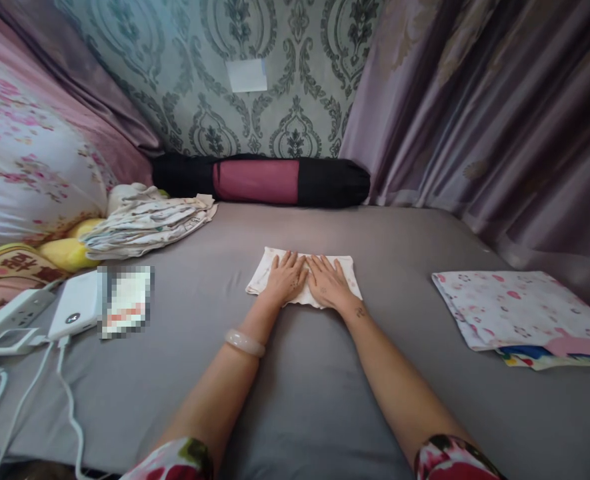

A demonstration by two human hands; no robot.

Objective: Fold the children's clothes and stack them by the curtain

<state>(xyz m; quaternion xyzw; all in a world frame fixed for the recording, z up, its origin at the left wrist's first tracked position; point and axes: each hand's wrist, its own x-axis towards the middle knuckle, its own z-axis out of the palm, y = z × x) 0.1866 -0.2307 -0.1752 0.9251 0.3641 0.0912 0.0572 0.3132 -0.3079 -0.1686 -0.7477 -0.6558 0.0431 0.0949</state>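
Note:
A small folded white cloth lies on the grey bed sheet in the middle of the view. Both hands rest flat on it, side by side. My left hand presses its left half with fingers stretched out, a pale bangle on that wrist. My right hand lies flat on the right half, fingers spread. Neither hand grips anything.
A stack of folded patterned cloths sits at the back left by a floral pillow. Folded pink-printed cloths lie at the right. A black and maroon bolster lines the wall. A power bank and chargers with cables lie at the left.

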